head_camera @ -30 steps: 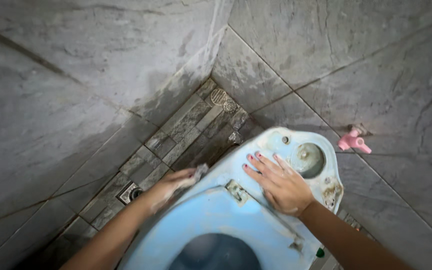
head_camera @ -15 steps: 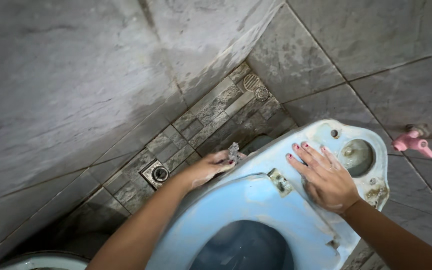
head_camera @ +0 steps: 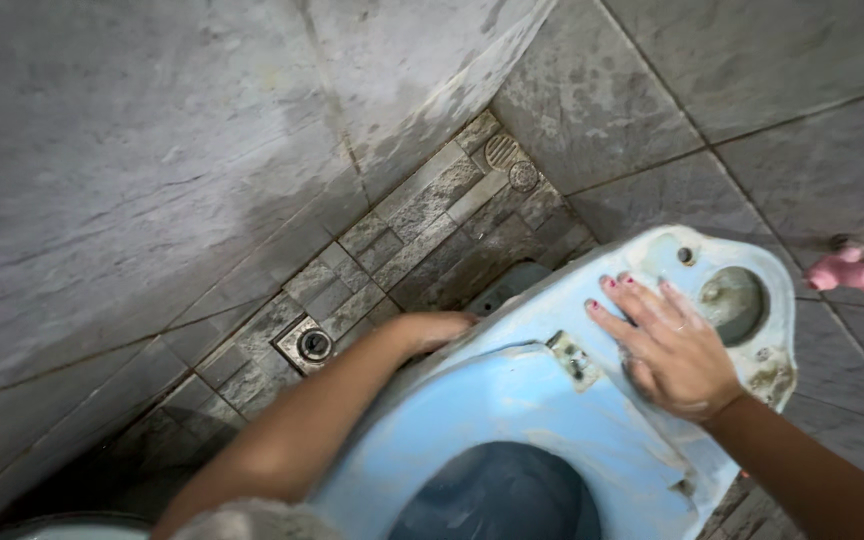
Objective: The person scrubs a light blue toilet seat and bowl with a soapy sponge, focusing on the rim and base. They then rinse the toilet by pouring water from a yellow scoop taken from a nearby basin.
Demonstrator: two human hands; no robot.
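A light blue toilet (head_camera: 512,405) fills the lower right, its dark bowl opening at the bottom edge. My right hand (head_camera: 677,352), with red nails, lies flat with fingers apart on the rear deck, beside a grimy round hole (head_camera: 734,302) and a rusty hinge mount (head_camera: 572,360). My left hand (head_camera: 434,328) curls over the toilet's left outer side, fingers tucked down behind the edge. The scrub pad it held a moment ago is hidden under the hand.
Grey marbled tile walls meet in a corner above. A strip of stone-pattern floor holds a square metal drain (head_camera: 314,344) and a round drain cover (head_camera: 505,152). A pink tap (head_camera: 854,272) sticks out of the right wall. A white rim (head_camera: 72,526) shows at bottom left.
My left hand has slid down over the toilet's outer side, and the scrub pad has gone out of sight. The right hand stays flat on the deck. The view shifted slightly.
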